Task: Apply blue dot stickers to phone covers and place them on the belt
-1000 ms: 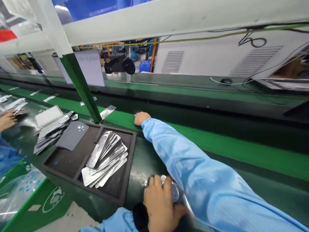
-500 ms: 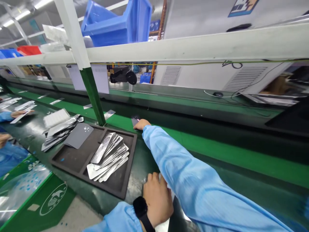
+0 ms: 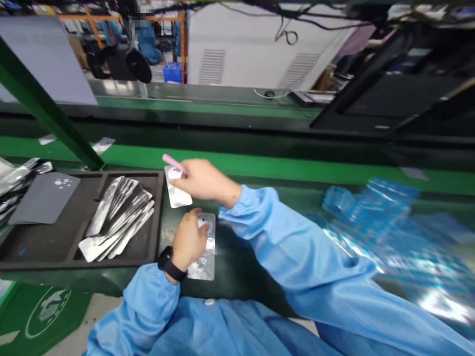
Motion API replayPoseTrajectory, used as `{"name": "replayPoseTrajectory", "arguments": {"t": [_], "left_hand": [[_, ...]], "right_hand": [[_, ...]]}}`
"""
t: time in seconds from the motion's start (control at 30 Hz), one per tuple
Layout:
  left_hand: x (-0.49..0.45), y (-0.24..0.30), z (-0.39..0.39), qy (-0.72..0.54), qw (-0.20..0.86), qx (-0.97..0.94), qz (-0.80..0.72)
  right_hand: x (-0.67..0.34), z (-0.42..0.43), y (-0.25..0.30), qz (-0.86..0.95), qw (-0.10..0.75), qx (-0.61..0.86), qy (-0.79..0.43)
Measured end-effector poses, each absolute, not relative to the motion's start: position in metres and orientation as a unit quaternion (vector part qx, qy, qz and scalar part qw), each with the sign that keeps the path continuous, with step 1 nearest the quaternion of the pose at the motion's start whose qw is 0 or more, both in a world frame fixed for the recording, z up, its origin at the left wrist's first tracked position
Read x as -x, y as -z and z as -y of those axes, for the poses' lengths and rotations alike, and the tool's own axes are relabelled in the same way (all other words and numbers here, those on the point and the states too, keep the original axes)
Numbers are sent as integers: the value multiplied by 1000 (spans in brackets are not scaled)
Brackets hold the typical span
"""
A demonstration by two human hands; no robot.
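Observation:
My right hand (image 3: pixel 206 182) is closed round a pink stick (image 3: pixel 173 163), whose end sticks out beyond the fingers. The same hand pinches a thin silver plate (image 3: pixel 180 197) with rounded corners, just off the tray's right side. Nearer to me, my left hand (image 3: pixel 190 240), a black watch at its wrist, has its fingers bent over another shiny silver plate (image 3: pixel 207 257) on the dark green bench; part of that plate is hidden under the hand. To the left, a fanned stack of silver plates (image 3: pixel 122 222) lies in the right compartment of a dark tray (image 3: pixel 159 217).
A grey plate with white dots (image 3: pixel 48 195) lies across the tray's left side. Behind runs a green belt (image 3: pixel 237 160) carrying a few plates. A green post (image 3: pixel 55 111) rises at left. Blue-printed clear film (image 3: pixel 386 227) spreads at right, and a green bin (image 3: pixel 48 316) stands below left.
My right hand has drawn back from the belt towards me, bringing a plate and the pink stick. My left hand now lies on a silver plate. The view has turned right and down.

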State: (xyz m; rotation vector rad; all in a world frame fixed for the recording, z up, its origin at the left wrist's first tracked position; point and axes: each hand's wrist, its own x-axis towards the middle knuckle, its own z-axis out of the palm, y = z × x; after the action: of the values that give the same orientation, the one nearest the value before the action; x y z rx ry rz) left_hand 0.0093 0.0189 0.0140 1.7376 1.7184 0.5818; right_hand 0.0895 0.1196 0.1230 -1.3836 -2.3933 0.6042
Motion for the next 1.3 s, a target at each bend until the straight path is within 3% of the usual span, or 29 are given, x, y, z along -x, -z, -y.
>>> {"name": "replayPoseTrajectory", "arguments": {"t": [0.13, 0.2, 0.37, 0.47, 0.6, 0.83, 1.3], "left_hand": [[0, -15, -20, -239, 338, -634, -653], [2, -19, -20, -233, 352, -621, -660], [-6, -24, -25, -205, 348, -640, -654], [-11, -20, -25, -199, 321, -680, -629], [-13, -12, -18, -196, 275, -755, -562], [-6, -1, -13, -177, 249, -806, -508], [-6, 5, -4, -193, 199, -831, -482]], "right_hand": [[-173, -88, -127, 669, 380, 523, -366], [-209, -72, -108, 619, 414, 530, -406], [-236, -42, -35, 543, 308, 553, -552], [-229, -33, -9, 497, 337, 555, -576], [-226, -31, -9, 477, 379, 585, -536], [-217, -65, -23, 541, 289, 576, -540], [-221, -61, -7, 494, 317, 584, -560]]}}
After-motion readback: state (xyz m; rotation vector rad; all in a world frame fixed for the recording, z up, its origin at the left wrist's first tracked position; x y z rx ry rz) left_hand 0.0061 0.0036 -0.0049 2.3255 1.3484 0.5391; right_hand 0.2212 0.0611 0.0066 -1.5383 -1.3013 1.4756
